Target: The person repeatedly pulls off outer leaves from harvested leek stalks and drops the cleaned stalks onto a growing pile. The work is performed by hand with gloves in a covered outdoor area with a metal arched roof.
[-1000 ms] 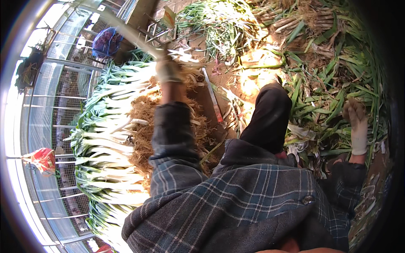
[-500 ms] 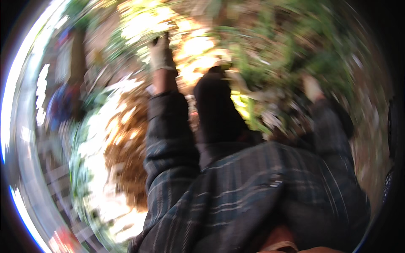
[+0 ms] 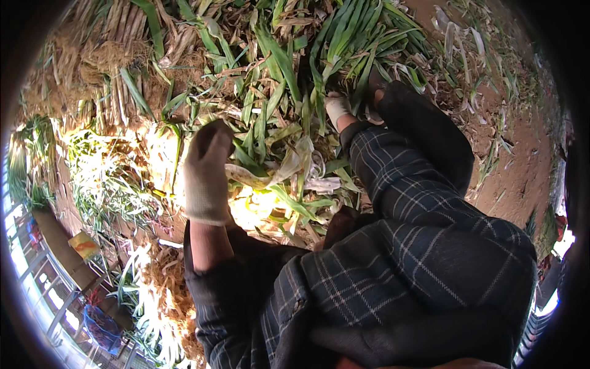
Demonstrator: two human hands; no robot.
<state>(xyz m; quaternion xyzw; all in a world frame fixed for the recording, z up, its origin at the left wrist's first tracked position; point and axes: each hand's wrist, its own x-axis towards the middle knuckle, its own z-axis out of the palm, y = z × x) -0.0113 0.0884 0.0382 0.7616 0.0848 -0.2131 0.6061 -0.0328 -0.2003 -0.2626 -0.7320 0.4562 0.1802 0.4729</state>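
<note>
Gloved hands [image 3: 206, 175] [image 3: 337, 109] by leaves [image 3: 281, 64], dark contents [image 3: 100, 327] in blue bag [image 3: 113, 343]

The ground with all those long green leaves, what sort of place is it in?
Probably a farm or a vegetable yard, though I can't be sure. Long green leaves are strewn over brown earth, and pale stalks with roots lie heaped at the upper left.

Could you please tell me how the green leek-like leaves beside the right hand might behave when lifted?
The green leek-like leaves would probably flop, since several blades bend over. They look thin and flat, so each is likely light. Overlapping one another, they may come up tangled.
</note>
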